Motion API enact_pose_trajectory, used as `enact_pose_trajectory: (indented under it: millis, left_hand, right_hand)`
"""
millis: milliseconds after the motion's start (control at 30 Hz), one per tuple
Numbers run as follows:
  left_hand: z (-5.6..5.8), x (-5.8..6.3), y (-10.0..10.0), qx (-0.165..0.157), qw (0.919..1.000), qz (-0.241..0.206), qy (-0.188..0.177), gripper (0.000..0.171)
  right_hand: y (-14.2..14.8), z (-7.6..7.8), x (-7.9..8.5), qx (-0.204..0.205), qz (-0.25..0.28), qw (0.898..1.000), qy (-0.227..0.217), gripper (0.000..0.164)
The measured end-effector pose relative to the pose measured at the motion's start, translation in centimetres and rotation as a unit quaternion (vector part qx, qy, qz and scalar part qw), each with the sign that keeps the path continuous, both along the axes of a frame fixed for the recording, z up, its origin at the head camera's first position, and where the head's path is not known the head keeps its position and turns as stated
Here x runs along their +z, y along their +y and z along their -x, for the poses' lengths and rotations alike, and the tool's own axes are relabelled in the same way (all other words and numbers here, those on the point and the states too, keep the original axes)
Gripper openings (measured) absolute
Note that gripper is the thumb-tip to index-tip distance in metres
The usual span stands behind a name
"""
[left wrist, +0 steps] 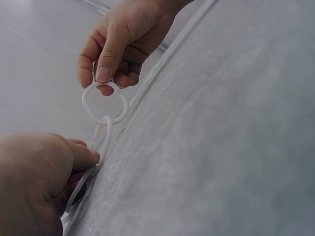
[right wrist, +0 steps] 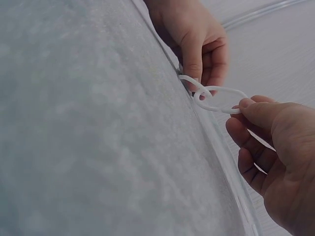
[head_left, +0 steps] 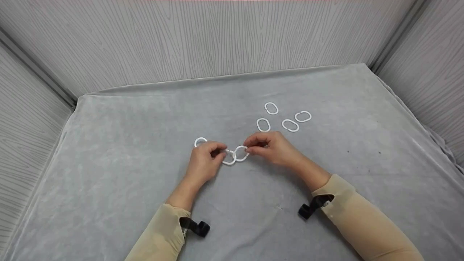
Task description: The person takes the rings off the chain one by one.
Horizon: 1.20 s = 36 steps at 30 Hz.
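Two white plastic oval chain links are hooked through each other between the hands. My left hand pinches the left link between thumb and fingers. The right link is pinched at its far end by my right hand, thumb against fingertips; in the left wrist view it hangs threaded through the left link. Another white link shows beyond the left hand, partly hidden by its knuckles. In the right wrist view the right hand has its other fingers loosely bent.
Several loose white links, among them a far link and a right-hand link, lie on the grey cloth beyond the right hand. Grey wood-patterned panels stand around the table. Black straps sit on both wrists.
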<state>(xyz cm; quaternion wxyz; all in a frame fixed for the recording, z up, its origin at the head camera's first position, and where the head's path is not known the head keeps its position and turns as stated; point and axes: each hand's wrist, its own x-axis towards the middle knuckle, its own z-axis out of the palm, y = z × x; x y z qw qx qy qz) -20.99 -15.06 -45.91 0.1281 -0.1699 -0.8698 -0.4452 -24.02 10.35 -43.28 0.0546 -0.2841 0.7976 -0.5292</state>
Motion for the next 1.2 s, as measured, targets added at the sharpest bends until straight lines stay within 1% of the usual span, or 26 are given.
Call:
enact_pose_trajectory:
  millis: [167, 400, 533, 700, 900, 1067, 1200]
  left_hand:
    - [0.03, -0.1, 0.05, 0.005, 0.9999, -0.008, 0.011, 0.014]
    - [-0.05, 0.23, 0.11, 0.011, 0.9993, -0.035, 0.01, 0.015]
    - [-0.02, 0.26, 0.11, 0.014, 0.9988, -0.042, 0.023, 0.016]
    - [0.03, 0.3, 0.16, 0.022, 0.9979, -0.045, 0.041, 0.015]
    - [0.09, 0.39, 0.2, 0.025, 0.9964, -0.06, 0.054, 0.016]
    - [0.02, 0.46, 0.25, 0.026, 0.996, -0.069, 0.05, 0.016]
    - [0.01, 0.44, 0.29, 0.023, 0.9964, -0.067, 0.047, 0.014]
  right_hand:
    - [0.07, 0.02, -0.08, 0.002, -0.003, 1.0, 0.005, 0.015]
    - [0.02, 0.08, -0.09, 0.004, 0.005, 1.0, -0.001, 0.015]
    - [0.07, 0.0, -0.07, 0.0, 0.008, 1.0, -0.003, 0.015]
    - [0.12, -0.02, -0.11, -0.005, 0.01, 1.0, -0.008, 0.02]
    - [0.23, 0.02, -0.02, -0.007, -0.005, 1.0, -0.016, 0.018]
    - [0.26, 0.16, -0.1, -0.005, -0.011, 1.0, -0.019, 0.013]
    - [0.3, 0.18, -0.14, -0.008, -0.013, 1.0, -0.019, 0.011]
